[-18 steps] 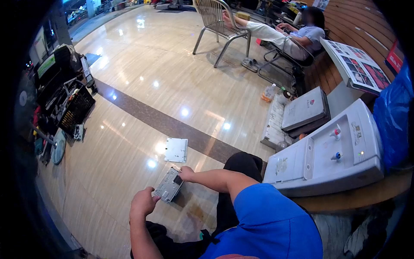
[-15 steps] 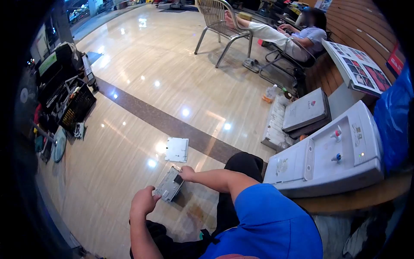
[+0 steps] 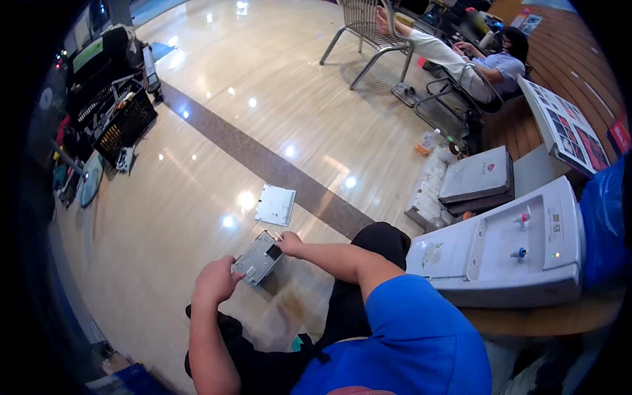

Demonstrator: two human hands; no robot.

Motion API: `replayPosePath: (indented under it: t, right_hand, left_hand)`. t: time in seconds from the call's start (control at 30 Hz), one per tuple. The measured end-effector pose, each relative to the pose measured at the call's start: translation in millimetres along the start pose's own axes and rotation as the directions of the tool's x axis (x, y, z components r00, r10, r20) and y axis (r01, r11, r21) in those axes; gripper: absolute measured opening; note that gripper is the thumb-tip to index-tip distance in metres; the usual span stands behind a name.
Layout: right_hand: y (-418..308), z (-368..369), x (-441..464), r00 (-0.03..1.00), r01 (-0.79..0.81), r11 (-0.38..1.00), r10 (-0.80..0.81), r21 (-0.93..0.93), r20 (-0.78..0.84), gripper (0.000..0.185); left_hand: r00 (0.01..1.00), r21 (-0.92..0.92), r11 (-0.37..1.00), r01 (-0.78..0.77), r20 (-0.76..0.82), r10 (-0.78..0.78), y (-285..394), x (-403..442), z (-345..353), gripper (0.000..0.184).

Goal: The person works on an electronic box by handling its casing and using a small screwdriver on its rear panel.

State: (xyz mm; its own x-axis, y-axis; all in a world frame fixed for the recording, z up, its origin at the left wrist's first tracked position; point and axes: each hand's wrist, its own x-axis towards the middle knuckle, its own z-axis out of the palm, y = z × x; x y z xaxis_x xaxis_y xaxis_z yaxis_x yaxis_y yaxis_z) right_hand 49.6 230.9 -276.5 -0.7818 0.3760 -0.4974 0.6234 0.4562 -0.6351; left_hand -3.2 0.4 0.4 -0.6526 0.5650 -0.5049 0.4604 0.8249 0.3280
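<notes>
A boxy grey metal electronics unit (image 3: 257, 261), with a dark patch near its right end, is held above the floor between my hands. My left hand (image 3: 220, 279) grips its left side, thumb over the near edge. On the opposite end, the fingers of my right hand (image 3: 289, 244) are closed at the corner beside the dark patch. A thin pale sliver shows by those fingertips, too small to name. Just beyond the unit, a flat white metal plate (image 3: 275, 205) lies on the tiled floor.
A white water dispenser (image 3: 494, 247) stands close on my right, with a grey box (image 3: 477, 174) past it. Black crates (image 3: 125, 122) of tools are at the left. A metal chair (image 3: 372, 33) and a seated person (image 3: 490, 69) are at the far right.
The view has shifted a little, so the surroundings sit differently in it. Both hands stay on the unit, which has turned slightly. The plate lies still on the floor.
</notes>
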Motion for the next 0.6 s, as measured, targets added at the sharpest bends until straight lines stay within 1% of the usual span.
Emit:
replayPosePath:
  t: [0.03,0.07,0.1,0.13,0.17,0.2,0.23,0.27,0.3,0.33,0.37,0.43,0.47,0.5,0.57,0.6]
  right_hand:
    - [2,2,2,1.000,0.021,1.000,-0.021,0.008,-0.016,0.028]
    - [9,13,6,1.000,0.026,0.999,-0.026,-0.024,-0.016,0.032]
    - [17,27,11,1.000,0.028,0.999,-0.028,-0.016,-0.013,0.036]
    - [29,41,15,0.988,0.083,0.988,-0.099,-0.133,-0.118,0.037]
    - [35,51,20,0.987,0.039,0.997,-0.049,-0.072,-0.151,0.037]
    - [44,50,30,0.995,0.074,0.997,-0.076,-0.027,-0.067,0.036]
    - [32,36,20,0.994,0.076,0.996,-0.079,-0.045,-0.076,0.033]
    - [21,26,19,0.989,0.128,0.990,-0.132,-0.054,-0.073,0.028]
    - [39,30,29,0.991,0.124,0.989,-0.120,0.079,-0.059,0.024]
    - [36,22,30,0.995,0.098,0.993,-0.097,0.072,-0.012,0.022]
    - [23,12,17,1.000,0.021,0.990,-0.023,0.139,0.014,0.025]
    - [23,9,12,1.000,-0.007,0.991,0.003,0.132,0.026,0.027]
    - [18,8,10,0.998,-0.035,0.990,0.028,0.137,0.055,0.032]
    - [18,8,12,0.998,-0.036,0.991,0.028,0.131,0.063,0.032]
    - [14,12,14,0.999,-0.053,0.986,0.050,0.159,0.020,0.036]
    - [22,14,22,1.000,-0.006,0.993,0.007,0.117,-0.001,0.039]
  left_hand:
    - [1.000,0.014,1.000,-0.015,-0.012,0.015,-2,1,0,0.042]
    - [1.000,0.029,0.999,-0.020,-0.016,0.021,-6,-2,0,0.041]
    - [1.000,0.029,0.999,-0.015,-0.018,0.015,-9,-7,1,0.040]
    - [1.000,0.020,1.000,0.003,-0.012,-0.003,-11,-10,4,0.040]
    - [1.000,0.027,1.000,-0.009,0.020,0.009,-14,-9,2,0.038]
    - [1.000,0.005,1.000,-0.025,-0.013,0.025,-16,-8,4,0.036]
    - [1.000,0.015,0.999,-0.029,0.011,0.028,-17,-3,4,0.034]
    - [0.998,0.011,0.998,-0.062,-0.015,0.062,-14,-4,-3,0.033]
    - [0.999,-0.004,0.999,-0.033,0.019,0.033,-10,0,-2,0.036]
    - [0.999,-0.011,1.000,-0.011,0.049,0.011,-9,2,-3,0.040]
    - [0.998,-0.026,1.000,0.007,0.061,-0.005,-10,3,-3,0.040]
    - [0.999,-0.044,0.999,-0.013,0.039,0.014,-9,1,1,0.039]
    - [1.000,-0.045,0.999,-0.013,0.028,0.015,-10,-1,-2,0.038]
    - [1.000,-0.052,0.999,-0.006,0.030,0.008,-13,0,0,0.038]
    - [0.999,-0.014,1.000,-0.024,0.021,0.024,-20,3,3,0.038]
    - [0.999,-0.022,1.000,-0.021,0.026,0.022,-20,3,2,0.038]
